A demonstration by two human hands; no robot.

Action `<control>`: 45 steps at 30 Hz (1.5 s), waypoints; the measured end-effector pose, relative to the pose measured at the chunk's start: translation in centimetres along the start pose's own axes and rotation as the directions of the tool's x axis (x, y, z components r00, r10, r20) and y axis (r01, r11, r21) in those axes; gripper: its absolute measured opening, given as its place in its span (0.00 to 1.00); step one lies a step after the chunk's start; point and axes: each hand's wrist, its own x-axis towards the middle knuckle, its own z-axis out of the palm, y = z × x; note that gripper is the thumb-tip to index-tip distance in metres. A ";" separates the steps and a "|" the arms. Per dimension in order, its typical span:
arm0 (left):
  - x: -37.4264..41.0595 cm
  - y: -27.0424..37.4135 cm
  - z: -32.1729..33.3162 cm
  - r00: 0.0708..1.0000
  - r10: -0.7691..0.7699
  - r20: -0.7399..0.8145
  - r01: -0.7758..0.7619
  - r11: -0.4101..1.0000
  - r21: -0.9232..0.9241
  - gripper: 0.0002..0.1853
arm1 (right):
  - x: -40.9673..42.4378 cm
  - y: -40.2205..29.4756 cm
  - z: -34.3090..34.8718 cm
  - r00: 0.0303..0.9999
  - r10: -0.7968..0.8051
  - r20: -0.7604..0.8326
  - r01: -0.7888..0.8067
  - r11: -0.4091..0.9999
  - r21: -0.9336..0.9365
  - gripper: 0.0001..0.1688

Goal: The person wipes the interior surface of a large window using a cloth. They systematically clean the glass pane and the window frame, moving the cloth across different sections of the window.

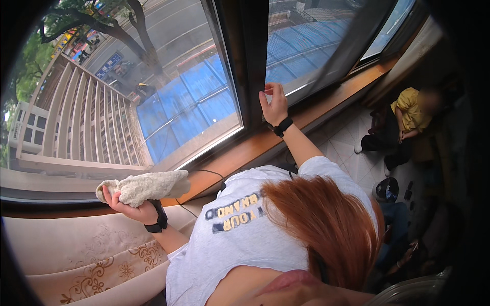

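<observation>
My left hand [138, 211] is shut on a bunched, off-white cleaning cloth [155, 185]. The cloth lies along the palm and fingers, its far end reaching over the wooden windowsill [237, 155]. Raised in front of the dark window frame [250, 65], my right hand [276, 106] has its thumb and curled fingers apart, with nothing seen between them. Whether its fingertips touch the frame cannot be told. Left of this frame is a large window pane [191, 88]; right of it, a screened window section [302, 53].
A light curtain [103, 248] with brown embroidery hangs below the sill at left. A thin black cable [210, 171] crosses the sill. Outside are a slatted metal guard [84, 118] and a blue roof [187, 107]. At right, a person in yellow [411, 109] sits above a tiled floor [354, 132].
</observation>
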 end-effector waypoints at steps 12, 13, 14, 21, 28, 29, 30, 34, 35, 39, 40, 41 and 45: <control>-0.1 -0.3 -0.2 1.000 0.018 -0.005 -0.017 1.000 0.013 0.11 | -2.3 -5.4 3.3 0.973 -0.078 0.219 0.041 0.984 0.172 0.18; -0.1 -0.2 -0.1 1.000 -0.001 -0.016 0.001 1.000 -0.022 0.12 | -2.5 -6.0 3.6 0.965 -0.125 0.232 0.077 0.976 0.205 0.18; -0.2 0.0 0.0 0.999 -0.020 -0.025 0.019 0.998 -0.059 0.13 | -2.7 -6.6 3.5 0.940 -0.157 0.303 0.083 0.967 0.243 0.19; 0.3 0.3 0.3 0.999 0.042 -0.019 -0.044 0.994 -0.100 0.11 | 0.6 -1.8 -0.2 0.998 0.057 -0.009 -0.053 0.967 0.250 0.11; 0.7 1.7 0.9 0.994 0.102 -0.027 -0.103 0.994 -0.022 0.12 | 7.2 17.1 -13.4 0.845 0.273 -0.459 -0.274 0.960 0.067 0.19; 0.7 1.9 1.0 0.994 0.110 -0.028 -0.110 0.994 -0.006 0.12 | 8.0 19.7 -14.8 0.818 0.328 -0.473 -0.311 0.943 0.116 0.23; 0.6 1.8 1.3 0.993 0.117 -0.033 -0.117 0.993 -0.002 0.12 | 9.1 23.3 -16.7 0.791 0.340 -0.508 -0.359 0.931 0.065 0.25; 1.2 3.0 1.3 0.981 0.194 -0.010 -0.192 0.973 0.125 0.12 | 12.0 27.4 -18.1 0.740 0.545 -0.393 -0.468 0.838 0.282 0.34; 1.5 3.1 1.8 0.979 0.204 -0.009 -0.201 0.970 0.137 0.12 | 12.5 30.1 -19.3 0.753 0.540 -0.377 -0.448 0.839 0.308 0.35; 1.7 4.7 2.3 0.971 0.240 0.002 -0.235 0.947 0.218 0.14 | 13.6 31.1 -18.4 0.790 0.561 -0.246 -0.488 0.819 0.303 0.36; 1.5 5.1 2.1 0.968 0.249 -0.003 -0.241 0.940 0.243 0.13 | 13.9 29.6 -17.6 0.791 0.578 -0.200 -0.496 0.798 0.341 0.36; 1.5 5.4 2.2 0.966 0.258 -0.007 -0.248 0.934 0.259 0.13 | 13.9 28.5 -17.4 0.790 0.591 -0.164 -0.504 0.778 0.375 0.35; 1.3 6.0 2.9 0.970 0.241 -0.036 -0.226 0.945 0.234 0.13 | 14.2 27.3 -17.8 0.853 0.471 -0.224 -0.459 0.882 0.108 0.29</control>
